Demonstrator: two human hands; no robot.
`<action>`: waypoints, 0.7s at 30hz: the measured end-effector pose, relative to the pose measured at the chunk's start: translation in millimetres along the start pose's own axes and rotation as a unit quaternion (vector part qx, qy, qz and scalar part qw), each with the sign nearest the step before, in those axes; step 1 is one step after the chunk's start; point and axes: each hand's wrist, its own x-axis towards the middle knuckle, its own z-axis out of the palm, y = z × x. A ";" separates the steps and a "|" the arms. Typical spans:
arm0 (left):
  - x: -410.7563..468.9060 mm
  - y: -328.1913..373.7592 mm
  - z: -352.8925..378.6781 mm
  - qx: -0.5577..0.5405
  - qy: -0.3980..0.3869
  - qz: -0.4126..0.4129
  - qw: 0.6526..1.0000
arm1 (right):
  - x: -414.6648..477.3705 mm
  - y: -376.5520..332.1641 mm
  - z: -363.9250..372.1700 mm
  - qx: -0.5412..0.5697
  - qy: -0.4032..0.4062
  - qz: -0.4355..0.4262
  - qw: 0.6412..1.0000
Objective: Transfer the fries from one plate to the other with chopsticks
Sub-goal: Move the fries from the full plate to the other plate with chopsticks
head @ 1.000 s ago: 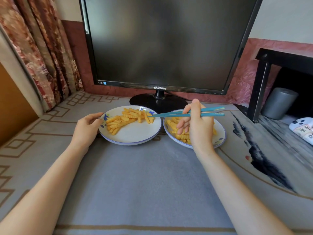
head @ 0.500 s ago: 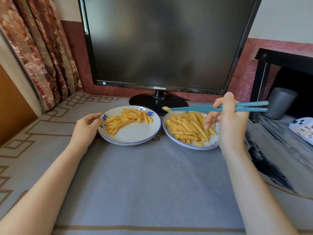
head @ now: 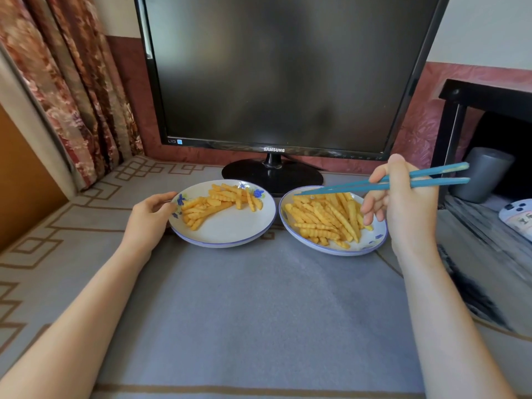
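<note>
Two white plates with blue rims sit side by side on the grey mat. The left plate holds a small heap of crinkle fries in its far half. The right plate is piled with more fries. My left hand grips the left plate's left rim. My right hand holds a pair of blue chopsticks above the right plate's right side. Their tips are together over that plate's far left edge, and I see no fry between them.
A black monitor on a round stand stands just behind the plates. A patterned curtain hangs at the left. At the right are a black shelf frame, a grey cup and a white object.
My right hand drew the chopsticks from over the left plate rightward, with a fry at the tips half a second ago. The tips have dropped to the right plate and the fry is gone from them.
</note>
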 end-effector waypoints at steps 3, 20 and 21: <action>-0.5 0.8 0.6 0.000 0.001 0.001 1.000 | -4.0 -3.0 4.6 0.024 -0.005 -0.008 1.000; -1.3 1.1 0.2 0.015 0.004 0.004 1.000 | -33.6 21.3 49.0 0.021 -0.098 0.020 0.995; -1.7 1.4 0.1 0.017 0.004 0.003 1.000 | -33.8 21.8 49.9 0.020 -0.100 0.024 0.994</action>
